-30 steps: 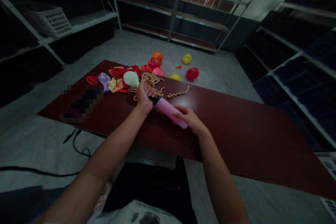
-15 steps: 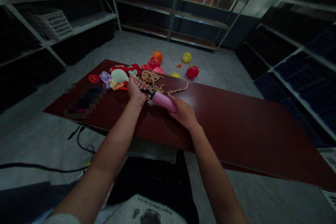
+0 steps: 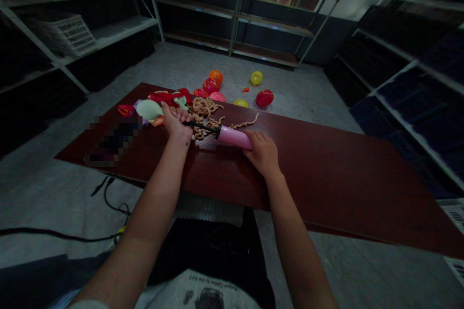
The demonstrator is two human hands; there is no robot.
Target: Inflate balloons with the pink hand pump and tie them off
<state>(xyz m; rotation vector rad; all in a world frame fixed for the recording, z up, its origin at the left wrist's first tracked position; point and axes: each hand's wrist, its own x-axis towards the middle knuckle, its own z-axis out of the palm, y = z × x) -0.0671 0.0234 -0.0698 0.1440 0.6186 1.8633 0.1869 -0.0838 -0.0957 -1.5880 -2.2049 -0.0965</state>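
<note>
A pink balloon hand pump stretches between my hands above the table, its thin black rod drawn out on the left side. My right hand is wrapped around the right end of the pink barrel. At the left end, the fingers of my left hand close around the black end of the pump. Right beside that hand is a rounded pale green balloon; whether it is fixed to the pump is hidden by the fingers. Behind lie limp red balloons and a heap of tan twisted cords.
The dark red table runs across in front of me. On the floor beyond it are several inflated balloons, including a red one and a yellow one. A blurred-out dark patch lies at the table's left. Metal shelves stand around.
My hands have moved apart, the left one leftward and the right one rightward. More of the pump's black rod now shows, and the pale green balloon has shifted left with my left hand.
</note>
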